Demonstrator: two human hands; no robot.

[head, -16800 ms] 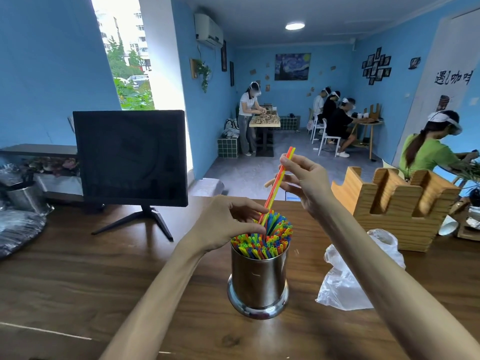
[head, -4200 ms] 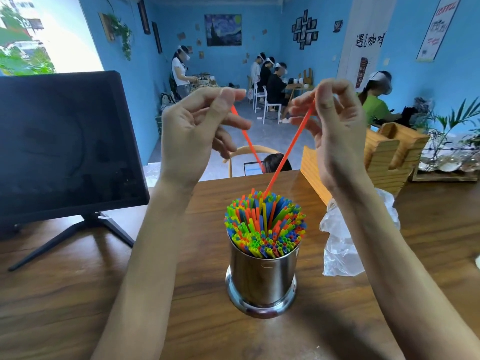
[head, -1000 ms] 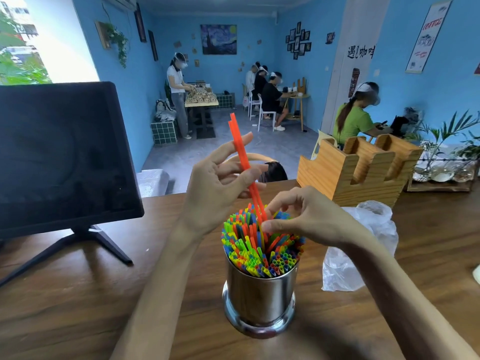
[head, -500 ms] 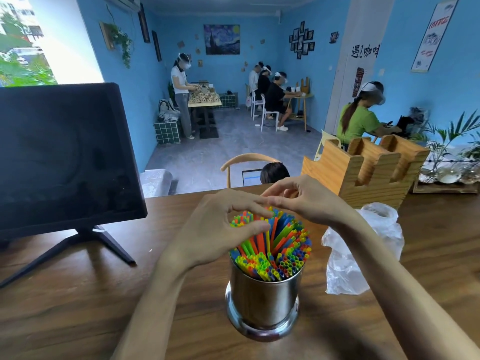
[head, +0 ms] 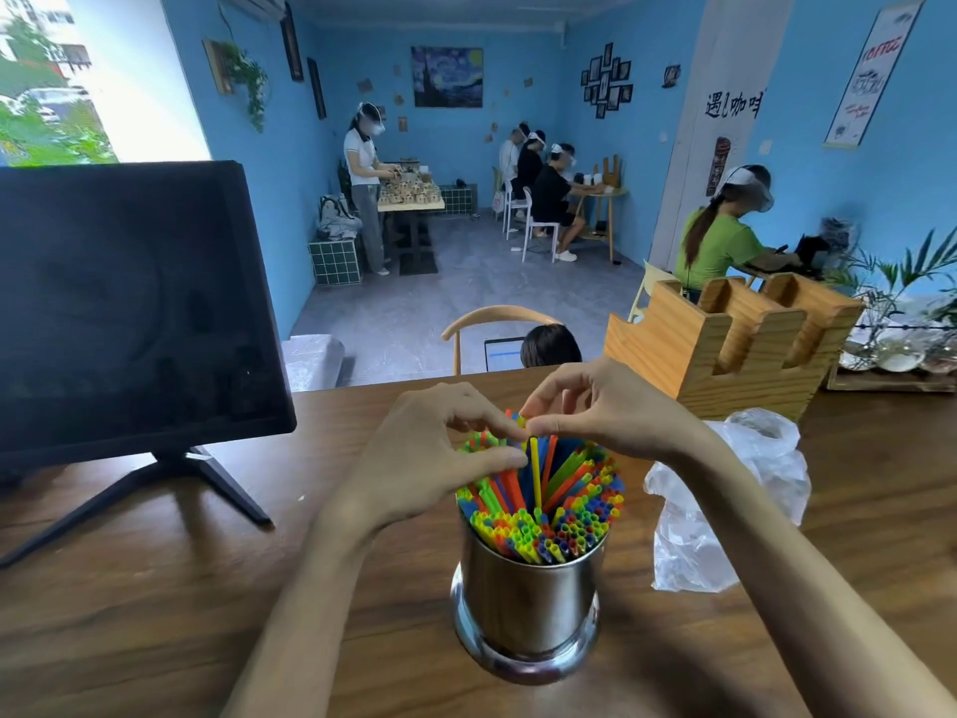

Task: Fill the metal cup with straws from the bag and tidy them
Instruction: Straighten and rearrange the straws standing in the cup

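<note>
A shiny metal cup (head: 528,608) stands on the wooden table (head: 155,614), packed with many coloured straws (head: 549,515). My left hand (head: 430,453) sits over the left part of the bundle, thumb and curled fingers touching the straw tops. My right hand (head: 600,406) hovers over the far side and pinches the top of a yellow straw (head: 534,471) that stands a little above the others. A crumpled clear plastic bag (head: 725,500) lies right of the cup; whether it holds any straws is hidden.
A black monitor (head: 124,303) on a stand fills the table's left. A wooden slotted holder (head: 725,344) stands behind the bag. Beyond the table edge are a chair (head: 497,323), a seated person's head, and several people at other tables.
The orange straw my left hand held high a second ago has gone down into the bundle. Both hands have stayed low over the straw tops, and the right now pinches a yellow straw.
</note>
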